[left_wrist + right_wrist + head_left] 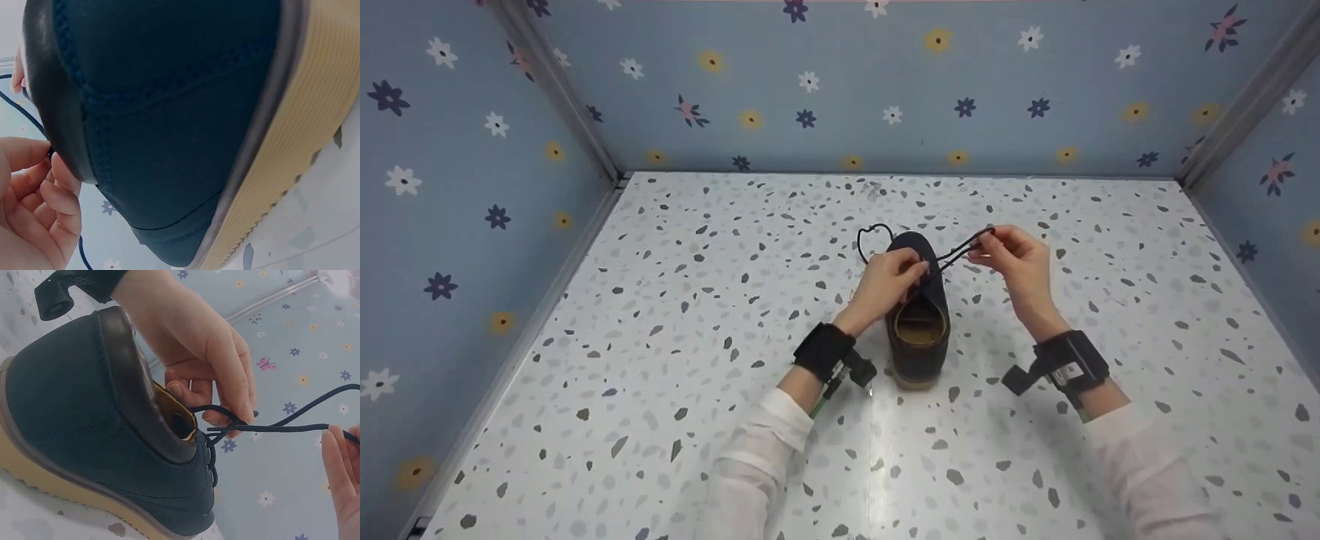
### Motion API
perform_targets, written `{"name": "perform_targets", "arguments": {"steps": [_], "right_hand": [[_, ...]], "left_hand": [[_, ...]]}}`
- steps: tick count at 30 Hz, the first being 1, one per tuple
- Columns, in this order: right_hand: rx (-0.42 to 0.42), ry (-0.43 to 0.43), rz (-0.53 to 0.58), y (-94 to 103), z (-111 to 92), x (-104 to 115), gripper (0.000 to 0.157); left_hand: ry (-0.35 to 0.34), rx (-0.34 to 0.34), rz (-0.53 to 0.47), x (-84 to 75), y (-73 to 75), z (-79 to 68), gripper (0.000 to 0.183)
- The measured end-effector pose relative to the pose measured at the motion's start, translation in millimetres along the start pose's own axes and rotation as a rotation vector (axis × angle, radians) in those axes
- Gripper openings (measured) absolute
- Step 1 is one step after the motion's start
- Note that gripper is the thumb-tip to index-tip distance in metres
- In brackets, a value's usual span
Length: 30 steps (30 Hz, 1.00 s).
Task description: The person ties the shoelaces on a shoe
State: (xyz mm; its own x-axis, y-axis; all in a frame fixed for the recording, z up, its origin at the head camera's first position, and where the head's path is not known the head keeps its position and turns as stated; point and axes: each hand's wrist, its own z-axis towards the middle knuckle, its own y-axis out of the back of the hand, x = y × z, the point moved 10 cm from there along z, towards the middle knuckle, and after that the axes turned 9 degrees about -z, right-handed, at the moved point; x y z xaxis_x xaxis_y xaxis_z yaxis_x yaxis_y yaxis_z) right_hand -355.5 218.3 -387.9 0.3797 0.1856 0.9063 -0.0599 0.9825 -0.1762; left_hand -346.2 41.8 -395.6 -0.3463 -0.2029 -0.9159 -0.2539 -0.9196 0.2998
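A dark navy shoe (919, 365) with a tan ribbed sole (270, 163) stands upright on the table, toe pointing away from me. Over its lacing, my left hand (883, 283) pinches the dark shoelace (264, 428) between thumb and fingers. Out to the right of the shoe, my right hand (1018, 264) pinches a stretch of lace, and two strands run from it back to the shoe. Another part of the lace curves in a loose loop beyond my left hand, left of the toe. The left fingers partly hide the knot area in the head view.
The white speckled tabletop (697, 420) surrounds the shoe. Flower-printed blue panels (847, 90) rise at the back and both sides, with metal posts in the corners. Each wrist wears a black strap (825, 351) with a small camera.
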Motion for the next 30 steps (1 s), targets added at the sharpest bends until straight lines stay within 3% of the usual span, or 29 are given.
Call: {"name": "perform_targets", "arguments": {"steps": [4,8,9,11,13,15,16,20,21,26,30], "right_hand": [[-0.030,0.011,-0.069,-13.2,-11,26,0.019],[-0.057,0.008,-0.113,-12.7,-14,29,0.011],[-0.045,0.007,-0.071,-4.4,-10,13,0.010],[-0.041,0.012,-0.074,-3.7,-12,10,0.013],[-0.018,0.005,-0.001,-5.1,-13,7,0.014],[-0.001,0.025,0.032,10.2,-7,-18,0.016],[-0.009,0.043,-0.007,11.0,-9,-15,0.017],[-0.034,0.112,-0.029,52.9,6,-75,0.019],[-0.039,0.119,-0.021,55.6,7,-79,0.019],[-0.033,0.117,-0.006,53.0,1,-82,0.019],[0.007,0.064,-0.003,29.8,-11,-54,0.013]], "left_hand": [[0.006,-0.007,-0.007,0.1,0.6,-0.6,0.017],[0.012,-0.007,-0.006,0.8,0.7,-0.8,0.017],[0.014,-0.008,-0.007,1.1,0.7,-0.6,0.017],[0.010,-0.007,-0.005,1.1,0.5,-0.3,0.018],[0.003,-0.002,-0.003,0.7,0.2,0.0,0.018],[-0.005,0.002,0.002,0.0,0.1,0.0,0.018],[-0.010,0.005,0.004,-0.3,-0.1,-0.2,0.018],[-0.011,0.006,0.005,-0.5,0.2,-1.0,0.018],[-0.009,0.004,0.002,-0.4,0.3,-1.0,0.018],[-0.009,-0.005,0.007,0.0,0.6,-0.4,0.017],[0.002,-0.009,0.012,0.5,0.6,-0.4,0.017]]}}
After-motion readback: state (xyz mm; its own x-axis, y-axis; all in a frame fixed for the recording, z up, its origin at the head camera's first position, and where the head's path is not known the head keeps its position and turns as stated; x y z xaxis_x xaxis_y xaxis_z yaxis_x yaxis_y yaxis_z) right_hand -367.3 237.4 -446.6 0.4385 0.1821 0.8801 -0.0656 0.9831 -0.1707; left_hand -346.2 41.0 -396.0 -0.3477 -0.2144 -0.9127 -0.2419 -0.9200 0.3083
